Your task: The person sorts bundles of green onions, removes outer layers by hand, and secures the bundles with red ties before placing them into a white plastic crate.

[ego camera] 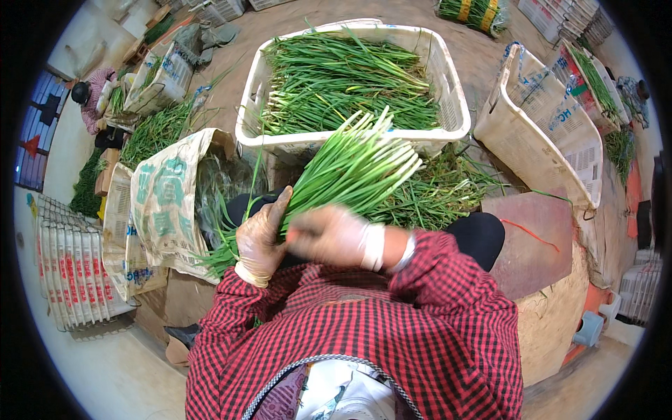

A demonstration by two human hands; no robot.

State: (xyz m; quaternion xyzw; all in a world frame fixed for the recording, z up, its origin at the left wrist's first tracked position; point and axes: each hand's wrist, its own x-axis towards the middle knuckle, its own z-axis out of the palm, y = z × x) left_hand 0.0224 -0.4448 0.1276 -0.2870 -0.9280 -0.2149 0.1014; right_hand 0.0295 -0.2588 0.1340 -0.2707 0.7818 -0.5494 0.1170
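Observation:
A bunch of green leafy stalks with white ends, like garlic chives or scallions (346, 168), lies slantwise before me, its white ends to the upper right. My left hand (262, 236), in a thin pale glove, is closed around the leafy lower part, thumb up along it. My right hand (331, 236), also gloved and with a white band at the wrist, is blurred against the near side of the bunch; whether its fingers grip anything cannot be told. Just beyond the bunch stands a white plastic crate (457, 113) filled with layers of similar greens (346, 79).
Loose greens (436, 194) lie below the crate. A printed woven sack (168, 194) stands at left, a white crate (546, 126) at right. Beside my knee is a reddish board (530, 247) with a red string. A co-worker (97, 94) sits at far left, another person (632, 100) at far right.

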